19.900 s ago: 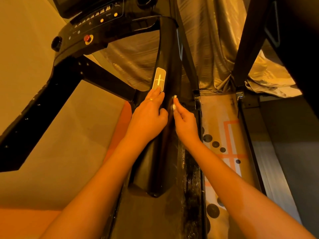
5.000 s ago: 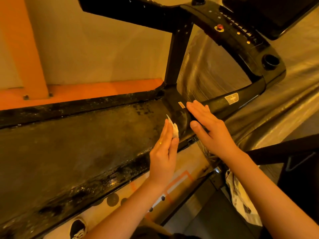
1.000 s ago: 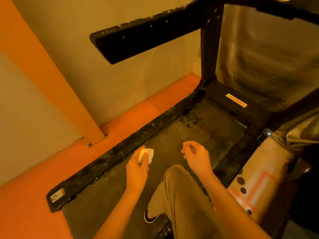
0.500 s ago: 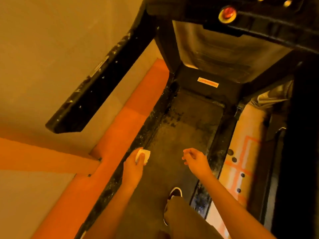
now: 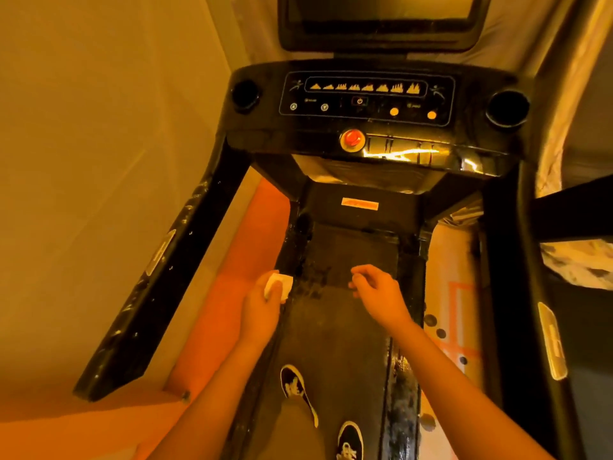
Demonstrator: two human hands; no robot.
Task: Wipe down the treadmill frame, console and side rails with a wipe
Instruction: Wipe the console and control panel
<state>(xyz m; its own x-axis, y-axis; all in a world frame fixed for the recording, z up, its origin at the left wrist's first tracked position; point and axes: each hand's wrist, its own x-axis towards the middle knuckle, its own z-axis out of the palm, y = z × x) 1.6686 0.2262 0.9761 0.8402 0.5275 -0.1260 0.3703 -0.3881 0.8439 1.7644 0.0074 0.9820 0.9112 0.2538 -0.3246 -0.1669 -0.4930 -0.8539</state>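
I stand on the black treadmill belt (image 5: 335, 327), facing the console (image 5: 365, 104) with its button panel and red stop knob (image 5: 352, 139). My left hand (image 5: 262, 303) pinches a small folded white wipe (image 5: 280, 285) in the air above the belt's left edge. My right hand (image 5: 378, 290) hangs over the belt with loosely curled fingers and holds nothing. The left handrail (image 5: 159, 270), dusty and speckled, slopes down on my left. The right handrail (image 5: 530, 310) runs down on my right. Neither hand touches the treadmill.
A dark screen (image 5: 381, 18) stands above the console. A beige wall (image 5: 83, 144) and orange floor (image 5: 215, 310) lie close on the left. A patterned mat (image 5: 454, 313) lies right of the belt. My two shoes (image 5: 295, 390) stand on the belt.
The view has swung up and straightened, bringing the whole console and both handrails into sight. Both hands have stayed in front of me, the left still holding the wipe.
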